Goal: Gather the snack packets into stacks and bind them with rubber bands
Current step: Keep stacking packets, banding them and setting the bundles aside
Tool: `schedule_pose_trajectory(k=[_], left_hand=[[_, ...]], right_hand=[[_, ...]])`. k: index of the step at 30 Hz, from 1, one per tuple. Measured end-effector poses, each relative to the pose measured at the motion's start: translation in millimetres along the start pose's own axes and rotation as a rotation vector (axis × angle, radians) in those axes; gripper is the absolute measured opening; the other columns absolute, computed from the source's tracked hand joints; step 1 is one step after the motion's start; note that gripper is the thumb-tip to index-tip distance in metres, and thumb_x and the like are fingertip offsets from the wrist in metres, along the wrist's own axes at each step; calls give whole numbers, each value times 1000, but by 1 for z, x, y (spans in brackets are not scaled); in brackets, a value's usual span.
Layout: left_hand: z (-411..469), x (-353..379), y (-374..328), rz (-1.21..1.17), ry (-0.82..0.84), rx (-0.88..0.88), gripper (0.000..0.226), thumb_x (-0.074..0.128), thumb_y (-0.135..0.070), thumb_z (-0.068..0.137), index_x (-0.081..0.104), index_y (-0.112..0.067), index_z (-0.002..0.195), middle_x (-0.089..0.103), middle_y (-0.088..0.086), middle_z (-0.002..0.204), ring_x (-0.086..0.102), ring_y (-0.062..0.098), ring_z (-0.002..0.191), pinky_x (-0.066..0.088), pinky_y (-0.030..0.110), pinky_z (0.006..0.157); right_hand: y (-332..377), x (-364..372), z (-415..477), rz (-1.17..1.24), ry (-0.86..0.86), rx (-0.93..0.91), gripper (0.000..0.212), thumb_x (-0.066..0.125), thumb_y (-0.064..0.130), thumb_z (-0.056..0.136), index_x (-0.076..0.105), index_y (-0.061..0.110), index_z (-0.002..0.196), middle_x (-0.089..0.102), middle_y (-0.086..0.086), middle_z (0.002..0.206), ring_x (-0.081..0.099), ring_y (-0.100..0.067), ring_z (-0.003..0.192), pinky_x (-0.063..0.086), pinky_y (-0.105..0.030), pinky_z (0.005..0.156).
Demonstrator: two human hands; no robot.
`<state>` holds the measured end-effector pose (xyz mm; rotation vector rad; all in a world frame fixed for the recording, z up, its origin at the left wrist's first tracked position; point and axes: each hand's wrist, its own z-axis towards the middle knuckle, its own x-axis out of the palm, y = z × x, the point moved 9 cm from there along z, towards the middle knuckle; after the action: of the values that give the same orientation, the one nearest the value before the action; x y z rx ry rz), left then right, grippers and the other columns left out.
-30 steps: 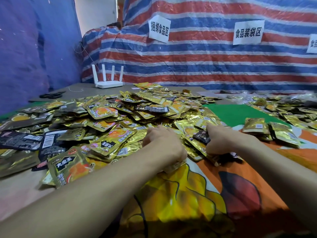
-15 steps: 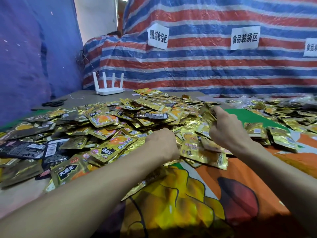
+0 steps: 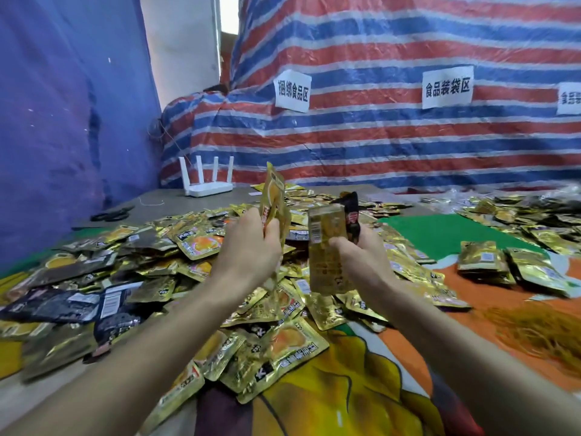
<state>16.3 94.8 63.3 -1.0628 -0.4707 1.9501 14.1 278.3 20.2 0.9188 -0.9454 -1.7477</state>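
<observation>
While raised over the grey desk, left hand: an upright gold foil snack packet is gripped.
Right hand: gold foil packets and a black packet are clasped.

Grey table: printed cloth, packet heap, router, scissors, rubber bands.

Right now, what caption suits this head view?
The left hand and right hand each hold packets above the pile.

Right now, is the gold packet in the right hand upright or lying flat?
Upright: the right hand grips the gold packet on end, held above the pile.
</observation>
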Motion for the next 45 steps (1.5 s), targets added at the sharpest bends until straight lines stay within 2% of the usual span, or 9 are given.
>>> schedule_pose_trajectory(k=[7, 12, 19, 24, 29, 32, 35, 38, 45], left_hand=[[-24, 29, 36, -249, -193, -34, 28, 42, -34, 107, 59, -19, 90, 60, -6, 66, 59, 0, 59, 39, 15, 48], [-29, 63, 51, -395, -25, -136, 24, 42, -49, 101, 47, -26, 98, 66, -4, 85, 63, -3, 75, 46, 12, 59], [-37, 97, 45, -583, 243, -149, 44, 27, -61, 91, 41, -28, 116, 61, 7, 116, 63, 17, 108, 51, 48, 97], [-42, 98, 33, -470, 366, -55, 52, 24, -46, 91, 54, -17, 121, 62, 9, 115, 60, 20, 110, 51, 47, 96], [-40, 82, 34, -463, 353, -168, 43, 41, -42, 74, 60, -11, 97, 61, 9, 94, 61, 21, 86, 52, 39, 70], [-29, 56, 46, -630, 88, -201, 48, 47, -48, 74, 54, -16, 109, 57, 4, 110, 57, 20, 108, 46, 32, 81], [-27, 62, 39, -780, 194, -116, 76, 64, -49, 74, 33, -40, 144, 51, -8, 125, 58, 0, 112, 48, 19, 83], [-32, 74, 30, -768, 293, -19, 99, 81, -39, 66, 28, -55, 147, 54, 1, 136, 60, 7, 121, 53, 29, 99], [-30, 70, 31, -649, 246, 72, 60, 80, -24, 75, 61, -48, 127, 62, -7, 124, 65, 5, 108, 55, 21, 90]], right_hand=[[-5, 56, -13, 179, -17, -13, 23, 50, 2, 93, 57, 16, 76, 58, 12, 58, 55, -5, 55, 48, -23, 49], [-34, 64, -10, 448, -67, 175, 6, 53, 4, 84, 57, 8, 84, 56, -5, 68, 55, -27, 71, 46, -32, 58], [-35, 84, -20, 912, 190, 332, 54, 60, 39, 80, 63, 1, 119, 61, -14, 103, 59, -26, 87, 50, -34, 77], [-39, 69, -15, 555, 123, 222, 37, 84, 18, 71, 58, 6, 93, 61, -2, 69, 60, -20, 67, 50, -31, 62], [-48, 39, -8, 399, -127, 177, 11, 69, 8, 83, 58, 5, 84, 53, -6, 66, 51, -25, 66, 44, -32, 56], [-30, 34, -10, 274, -104, -11, 26, 71, 19, 70, 57, 9, 89, 56, -2, 75, 53, -18, 69, 47, -33, 63], [-23, 51, -19, 251, 121, -107, 40, 73, 13, 63, 64, 12, 102, 69, 9, 80, 66, -8, 76, 51, -20, 65], [-29, 64, -26, 185, 240, -90, 56, 69, 9, 63, 63, 10, 119, 74, -2, 102, 72, -18, 96, 59, -31, 79], [-42, 66, -34, 90, 376, -36, 87, 81, -9, 63, 31, 6, 132, 64, -10, 117, 71, -9, 103, 57, -26, 83]])
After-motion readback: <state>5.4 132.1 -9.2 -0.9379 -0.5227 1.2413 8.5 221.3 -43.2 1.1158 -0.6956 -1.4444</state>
